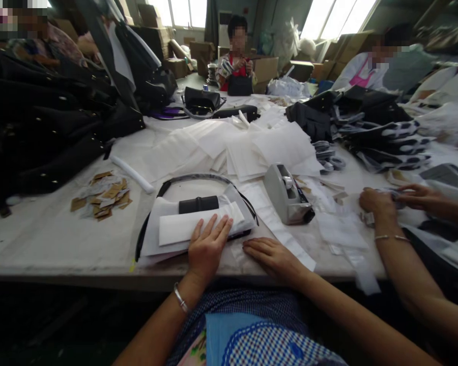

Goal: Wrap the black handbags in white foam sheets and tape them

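Note:
A black handbag [140, 235] lies on the table in front of me, its strap [198, 176] looped away behind it. White foam sheets cover much of the bag, and a folded white strip [178, 227] rests on top. My left hand [208, 244] lies flat on that strip with fingers spread. A dark rolled part of the bag [198, 204] shows just beyond the strip. To the right, my right hand [269, 255] is stretched out flat on the table near the bag's corner, over a clear plastic piece. Nothing shows in its grip.
A grey tape dispenser [286, 195] stands right of the bag. White sheets [278, 147] are piled behind. Brown tags [107, 195] lie left, beside black bags [41, 122] heaped high. A co-worker's hands [381, 201] work close by on the right. The table's edge [80, 272] is near me.

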A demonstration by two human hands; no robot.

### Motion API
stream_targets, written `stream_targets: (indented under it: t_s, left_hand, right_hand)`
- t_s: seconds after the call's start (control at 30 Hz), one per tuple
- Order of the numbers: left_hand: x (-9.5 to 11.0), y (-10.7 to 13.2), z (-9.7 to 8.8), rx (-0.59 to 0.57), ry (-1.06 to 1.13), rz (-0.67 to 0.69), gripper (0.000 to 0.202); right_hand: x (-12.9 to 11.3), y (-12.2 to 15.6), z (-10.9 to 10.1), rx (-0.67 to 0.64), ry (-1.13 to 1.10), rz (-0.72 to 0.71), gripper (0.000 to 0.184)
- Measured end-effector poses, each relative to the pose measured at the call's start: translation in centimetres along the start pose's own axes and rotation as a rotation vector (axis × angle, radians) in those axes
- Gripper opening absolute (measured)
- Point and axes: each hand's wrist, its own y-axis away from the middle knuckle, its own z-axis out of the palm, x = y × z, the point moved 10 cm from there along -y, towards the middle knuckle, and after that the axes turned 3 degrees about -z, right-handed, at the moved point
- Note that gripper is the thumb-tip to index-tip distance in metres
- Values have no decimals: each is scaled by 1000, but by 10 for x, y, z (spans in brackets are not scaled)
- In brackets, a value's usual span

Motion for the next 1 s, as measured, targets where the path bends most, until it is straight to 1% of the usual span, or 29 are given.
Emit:
stream_targets:
  t_s: [0.07, 0.13, 0.23, 0.33, 0.4, 0.47, 0.6, 0.8, 0.9, 1.0]
  left_hand:
    - [1, -1, -1, 6, -2, 7, 46]
    - [1, -2, -3, 18, -3, 8, 45]
    - [2, -3, -6, 38, -7, 7, 42]
    - [3, -3, -7, 52, -15, 17, 42]
    - [3, -2, -6, 55, -19, 22, 44]
    - [3, -2, -5, 55, -23, 26, 46]
    - [0, -1, -1, 48, -32, 16, 47]
    - [1, 0, 0, 47, -25, 15, 46]
    - [3, 0, -1, 47, -22, 21, 45]
    - [4, 0, 0, 36, -29, 30, 44]
  right_hand:
    - [4, -7, 7, -21, 12, 26, 43]
    - [7, -16, 8, -12, 32, 18, 41]
    - [7, -27, 4, 78, 65, -58, 31]
    - [1, -30, 0, 181, 60, -156, 23]
    - [-3, -29, -3, 231, 40, -172, 21]
    - [-7, -27, -6, 262, 18, -149, 22]
    - [-23, -16, -11, 258, -7, -116, 25]
    - [-45, -1, -19, 289, -18, -85, 26]
    - [-48, -4, -28, 291, -25, -88, 24]
    - [-43, -17, -43, 270, -33, -103, 24]
